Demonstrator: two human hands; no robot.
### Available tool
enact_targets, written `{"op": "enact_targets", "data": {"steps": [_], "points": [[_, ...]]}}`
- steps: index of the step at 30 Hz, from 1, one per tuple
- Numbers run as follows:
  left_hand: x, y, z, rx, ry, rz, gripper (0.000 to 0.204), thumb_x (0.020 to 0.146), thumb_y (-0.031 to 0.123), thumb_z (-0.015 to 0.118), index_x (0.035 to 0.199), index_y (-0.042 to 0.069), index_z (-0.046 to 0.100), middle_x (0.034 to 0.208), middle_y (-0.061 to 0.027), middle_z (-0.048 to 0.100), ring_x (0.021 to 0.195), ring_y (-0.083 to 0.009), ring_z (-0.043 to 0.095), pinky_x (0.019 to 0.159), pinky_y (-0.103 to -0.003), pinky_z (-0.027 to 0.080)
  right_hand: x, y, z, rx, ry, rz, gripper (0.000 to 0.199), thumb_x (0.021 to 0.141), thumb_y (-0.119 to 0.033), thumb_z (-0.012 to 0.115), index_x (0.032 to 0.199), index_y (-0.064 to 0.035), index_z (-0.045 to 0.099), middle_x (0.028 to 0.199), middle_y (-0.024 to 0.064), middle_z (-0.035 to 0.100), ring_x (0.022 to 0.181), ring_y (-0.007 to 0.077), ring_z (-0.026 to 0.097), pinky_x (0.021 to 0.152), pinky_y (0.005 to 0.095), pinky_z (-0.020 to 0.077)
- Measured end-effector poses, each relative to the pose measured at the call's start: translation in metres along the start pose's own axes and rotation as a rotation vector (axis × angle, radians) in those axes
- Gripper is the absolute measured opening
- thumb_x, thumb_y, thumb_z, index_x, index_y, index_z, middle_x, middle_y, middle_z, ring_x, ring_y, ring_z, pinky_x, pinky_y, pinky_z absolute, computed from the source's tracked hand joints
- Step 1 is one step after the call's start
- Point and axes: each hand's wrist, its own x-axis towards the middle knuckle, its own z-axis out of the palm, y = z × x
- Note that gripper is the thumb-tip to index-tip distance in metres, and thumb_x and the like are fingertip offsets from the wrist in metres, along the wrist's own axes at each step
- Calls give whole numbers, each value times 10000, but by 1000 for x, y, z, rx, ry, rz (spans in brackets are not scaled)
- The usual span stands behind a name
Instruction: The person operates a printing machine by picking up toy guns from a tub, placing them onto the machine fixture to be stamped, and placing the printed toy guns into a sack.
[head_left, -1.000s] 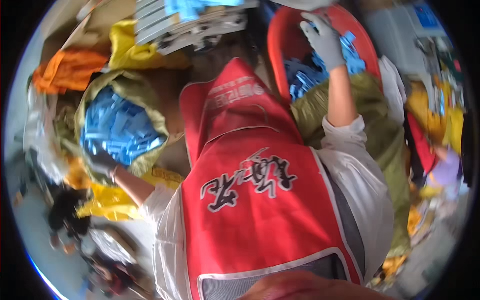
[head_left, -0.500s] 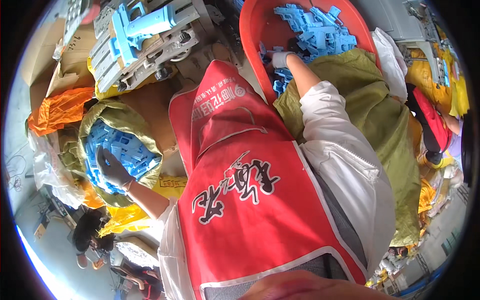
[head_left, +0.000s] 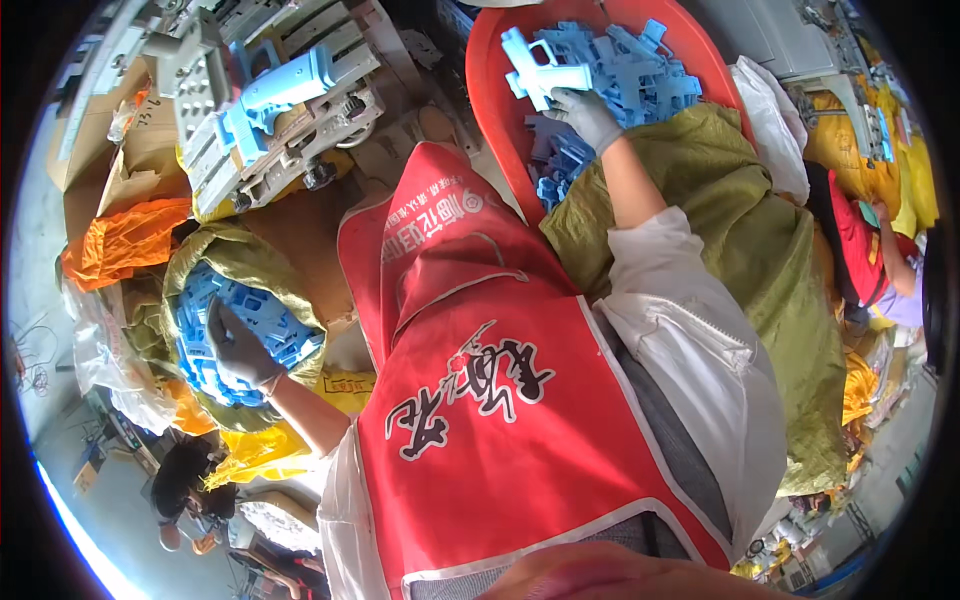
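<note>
The right hand (head_left: 588, 115) closes its fingers on a blue plastic part (head_left: 540, 72) in the red tub (head_left: 500, 120); the left hand (head_left: 238, 350) lies flat and open on the blue parts (head_left: 270, 315) in the green sack (head_left: 215, 250); carrying the part across looks next.

The right hand (head_left: 588, 118), gloved, a second ago stretched out flat over the far part of the red tray (head_left: 497, 120), now sits nearer its middle and closes round a pale blue plastic part (head_left: 545, 72), lifted clear of the heap. The left hand (head_left: 240, 350), earlier at the lower rim of the olive sack (head_left: 262, 262), now lies deeper inside, spread on the blue parts (head_left: 265, 315). The grey fixture (head_left: 270, 105) with its blue piece, barely in view before, now shows fully at upper left.
</note>
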Motion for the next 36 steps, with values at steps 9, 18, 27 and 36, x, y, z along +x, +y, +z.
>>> {"op": "enact_targets", "data": {"steps": [9,18,27,36], "points": [[-53,166,66,-1085,-902,-49,428,860,79,646,1256,-19,515,1143,-80,618,1049,-155,578,912,-307,463,-114,-89,153,-350,-669,-338,401,862,-280,673,1183,-62,573,1054,46,633,1012,131,582,848,303,473],[-34,171,27,-1176,-979,-300,283,891,101,634,1152,-2,594,972,-3,641,849,-63,563,767,-233,464,-165,-146,200,-816,-433,-1017,564,750,-3,674,1272,-28,461,1198,150,536,1016,286,565,871,372,475],[65,160,36,-361,-236,534,317,838,249,652,1097,68,631,1094,-142,640,1028,-332,585,880,-377,466,-162,-142,171,-638,-313,-897,410,795,-14,622,1188,-15,505,1170,133,544,1077,266,540,921,353,428],[132,152,60,-412,-551,675,344,794,125,692,1116,37,607,1083,-111,646,993,-246,623,864,-320,479,-149,-166,185,161,-167,-432,387,882,-33,550,1262,-4,485,986,61,592,753,80,499,683,216,416]]}}
